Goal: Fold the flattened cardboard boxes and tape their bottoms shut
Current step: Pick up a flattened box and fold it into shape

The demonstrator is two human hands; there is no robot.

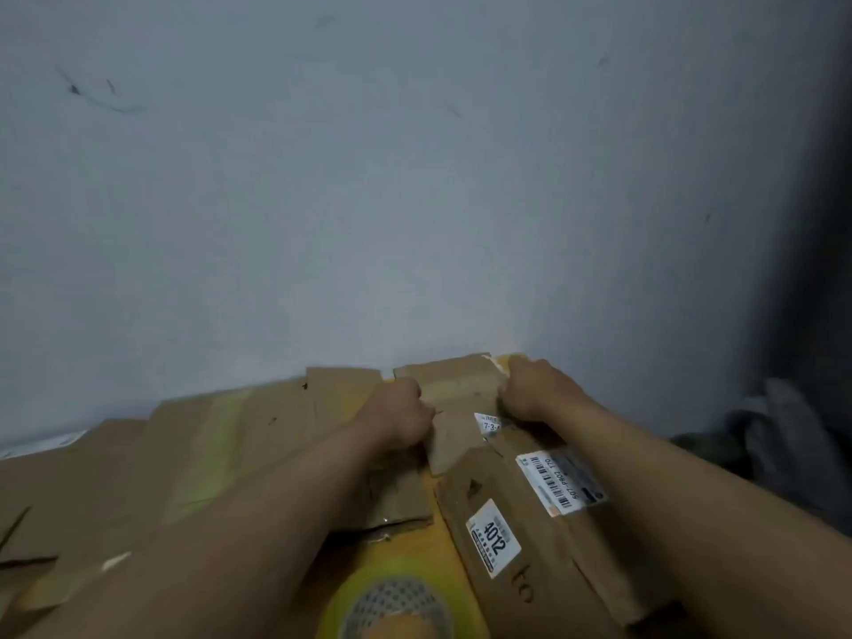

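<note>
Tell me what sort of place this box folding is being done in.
Probably a plain room at home or a small storeroom, not a proper packing line. The work goes on right against a scuffed pale wall, flattened cardboard boxes carry used shipping labels, and a tape roll lies near the person.

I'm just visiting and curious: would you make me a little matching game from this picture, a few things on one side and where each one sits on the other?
Things:
1. yellowish roll of clear tape
2. white sticker printed 4012
3. left hand
4. grey crumpled cloth

Places:
a. far right, by the wall
b. bottom centre, nearest the camera
c. gripping the brown cardboard flap's left edge
d. on the cardboard box's side

Pairs: 1-b, 2-d, 3-c, 4-a
</note>
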